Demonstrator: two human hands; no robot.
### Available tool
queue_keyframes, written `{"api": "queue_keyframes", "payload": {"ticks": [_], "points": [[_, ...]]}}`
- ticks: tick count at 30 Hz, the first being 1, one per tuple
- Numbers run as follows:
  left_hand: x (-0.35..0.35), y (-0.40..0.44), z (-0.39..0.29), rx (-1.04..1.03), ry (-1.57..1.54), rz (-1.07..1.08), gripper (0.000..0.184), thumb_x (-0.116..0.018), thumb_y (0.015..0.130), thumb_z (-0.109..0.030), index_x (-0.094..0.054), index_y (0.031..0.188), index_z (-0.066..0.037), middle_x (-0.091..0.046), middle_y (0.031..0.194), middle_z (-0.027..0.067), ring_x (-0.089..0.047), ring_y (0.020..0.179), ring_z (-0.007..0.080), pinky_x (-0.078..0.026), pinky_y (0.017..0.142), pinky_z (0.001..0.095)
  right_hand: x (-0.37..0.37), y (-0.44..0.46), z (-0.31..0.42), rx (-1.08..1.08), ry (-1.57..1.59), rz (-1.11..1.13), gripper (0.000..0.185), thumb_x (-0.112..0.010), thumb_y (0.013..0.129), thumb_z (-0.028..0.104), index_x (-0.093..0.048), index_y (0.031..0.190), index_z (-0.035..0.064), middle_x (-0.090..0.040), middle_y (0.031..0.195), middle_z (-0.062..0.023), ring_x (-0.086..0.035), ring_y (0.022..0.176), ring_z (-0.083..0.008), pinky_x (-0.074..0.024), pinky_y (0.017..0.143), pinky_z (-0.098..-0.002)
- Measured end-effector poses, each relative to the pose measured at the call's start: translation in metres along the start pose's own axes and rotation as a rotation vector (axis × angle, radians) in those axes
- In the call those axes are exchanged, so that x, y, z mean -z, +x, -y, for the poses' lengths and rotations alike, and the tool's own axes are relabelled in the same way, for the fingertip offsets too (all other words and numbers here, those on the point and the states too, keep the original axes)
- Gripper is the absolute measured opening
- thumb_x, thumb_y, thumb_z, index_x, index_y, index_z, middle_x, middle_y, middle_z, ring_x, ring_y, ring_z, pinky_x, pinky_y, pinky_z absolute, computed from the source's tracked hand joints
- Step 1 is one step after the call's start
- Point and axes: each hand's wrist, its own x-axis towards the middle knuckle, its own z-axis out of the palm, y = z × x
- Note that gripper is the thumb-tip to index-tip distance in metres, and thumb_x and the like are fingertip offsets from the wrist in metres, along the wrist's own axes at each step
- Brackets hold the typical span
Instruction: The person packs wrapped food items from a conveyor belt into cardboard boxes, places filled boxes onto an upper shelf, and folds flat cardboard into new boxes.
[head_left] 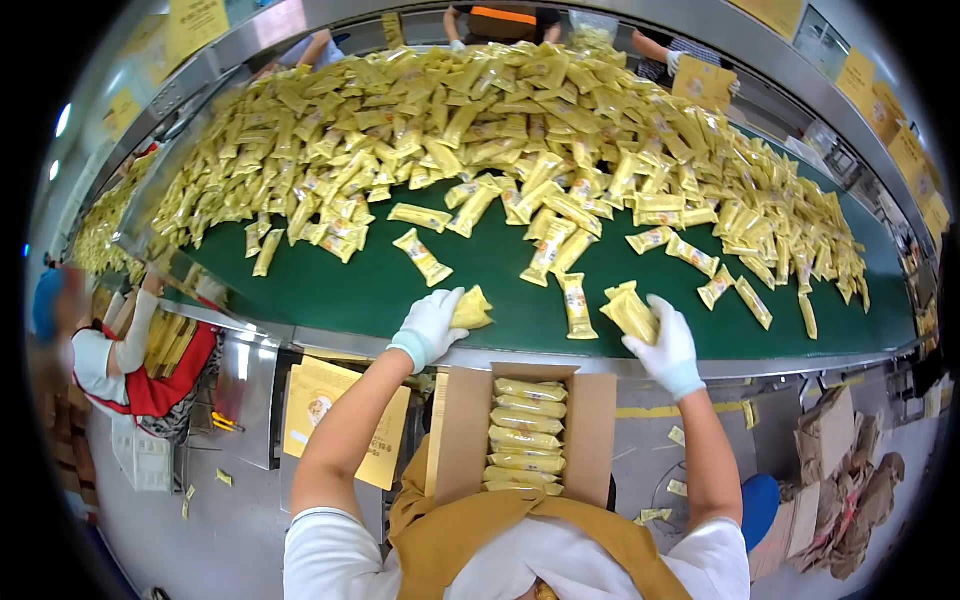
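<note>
My left hand [430, 325], in a white glove, is closed around a yellow snack packet [473, 309] at the near edge of the green belt. To the right, my gloved right hand [668, 345] grips yellow snack packets [631, 313]; how many is hard to tell. Between my forearms an open cardboard box [466, 425] stands against my body with its flaps spread. Inside it a row of yellow packets [527, 425] lies stacked one behind another. Just beyond my hands, a loose packet [577, 306] rests on the belt.
A large heap of yellow packets [480, 110] covers the far side of the green belt [350, 295]. Flat printed yellow cartons [335, 415] lie left of the box. A co-worker in a red apron [180, 375] is at the left. Crumpled brown cardboard [830, 480] sits on the floor at right.
</note>
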Motion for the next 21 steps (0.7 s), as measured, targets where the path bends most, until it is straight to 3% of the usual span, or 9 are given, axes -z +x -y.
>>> {"api": "queue_keyframes", "payload": {"ticks": [2,4,6,10,13,16,17,20,21], "points": [[0.011,-0.015,0.005,0.078,-0.23,-0.141,0.079,-0.076,0.084,-0.026,-0.037,0.148,-0.002,-0.05,0.133,0.0225,-0.048,0.12,0.0422,-0.043,0.101,0.043,0.029,-0.013,0.04,0.178,0.08,0.055,0.063,-0.085,0.069,0.028,-0.059,0.121,0.005,-0.064,0.106,-0.0181,-0.06,0.1,-0.0364,-0.05,0.088,-0.0441],[0.027,-0.029,-0.008,0.035,-0.331,-0.257,0.08,-0.073,0.086,-0.034,-0.035,0.147,0.001,-0.049,0.132,0.0223,-0.05,0.12,0.042,-0.037,0.109,0.0445,0.047,-0.029,0.087,0.375,0.102,0.236,0.056,-0.084,0.07,0.031,-0.06,0.114,0.0063,-0.064,0.1,-0.0171,-0.061,0.098,-0.036,-0.0506,0.086,-0.044],[0.04,-0.04,-0.026,-0.067,-0.399,-0.337,0.082,-0.072,0.087,-0.035,-0.034,0.148,0.002,-0.048,0.131,0.0228,-0.048,0.122,0.0404,-0.035,0.11,0.0438,0.035,-0.045,0.117,0.478,0.083,0.581,0.052,-0.082,0.073,0.032,-0.06,0.112,0.0058,-0.065,0.098,-0.0167,-0.062,0.096,-0.0367,-0.0513,0.085,-0.0452],[0.046,-0.069,-0.083,-0.188,-0.53,-0.186,0.085,-0.068,0.088,-0.033,-0.026,0.154,0.001,-0.046,0.129,0.0239,-0.045,0.122,0.0395,-0.033,0.11,0.0443,-0.021,-0.083,0.148,0.635,-0.005,1.04,0.039,-0.076,0.082,0.029,-0.062,0.111,0.0065,-0.065,0.101,-0.0161,-0.064,0.096,-0.0362,-0.0527,0.086,-0.0463],[0.027,-0.09,-0.118,-0.285,-0.506,-0.026,0.084,-0.068,0.087,-0.023,-0.025,0.154,0.003,-0.046,0.129,0.0251,-0.048,0.12,0.0403,-0.038,0.107,0.0435,-0.106,-0.139,0.112,0.737,0.111,0.94,0.029,-0.065,0.085,0.015,-0.059,0.112,0.005,-0.063,0.105,-0.019,-0.062,0.098,-0.0372,-0.0529,0.086,-0.0445],[-0.024,-0.104,-0.129,-0.427,-0.168,0.056,0.084,-0.074,0.083,-0.029,-0.033,0.151,-0.001,-0.056,0.121,0.025,-0.058,0.106,0.0428,-0.049,0.092,0.0472,-0.089,-0.147,0.116,0.78,0.13,0.75,0.03,-0.059,0.086,0.008,-0.059,0.116,0.0042,-0.062,0.112,-0.0189,-0.063,0.099,-0.0371,-0.0537,0.085,-0.0441],[-0.038,-0.11,-0.131,-0.445,-0.108,0.086,0.081,-0.073,0.083,-0.029,-0.036,0.15,-0.002,-0.056,0.122,0.0241,-0.059,0.105,0.0414,-0.05,0.09,0.0467,-0.099,-0.147,0.111,0.607,0.293,0.901,0.038,-0.06,0.086,0.012,-0.058,0.123,0.0049,-0.061,0.116,-0.0183,-0.063,0.102,-0.0367,-0.0544,0.085,-0.0443],[-0.049,-0.119,-0.14,-0.395,-0.028,0.215,0.076,-0.07,0.085,-0.035,-0.041,0.147,-0.001,-0.056,0.125,0.0219,-0.058,0.109,0.0383,-0.048,0.094,0.0459,-0.047,-0.141,0.097,0.785,0.22,0.82,0.033,-0.063,0.088,0.021,-0.064,0.117,0.0066,-0.065,0.107,-0.0155,-0.065,0.097,-0.0358,-0.0548,0.082,-0.0439],[-0.049,-0.123,-0.142,-0.359,-0.02,0.268,0.075,-0.069,0.086,-0.037,-0.042,0.146,-0.001,-0.056,0.126,0.0212,-0.057,0.111,0.0374,-0.047,0.096,0.0458,-0.017,-0.133,0.101,0.674,0.242,0.865,0.029,-0.064,0.089,0.023,-0.066,0.114,0.0079,-0.067,0.102,-0.0141,-0.066,0.095,-0.0347,-0.055,0.079,-0.0423]]}}
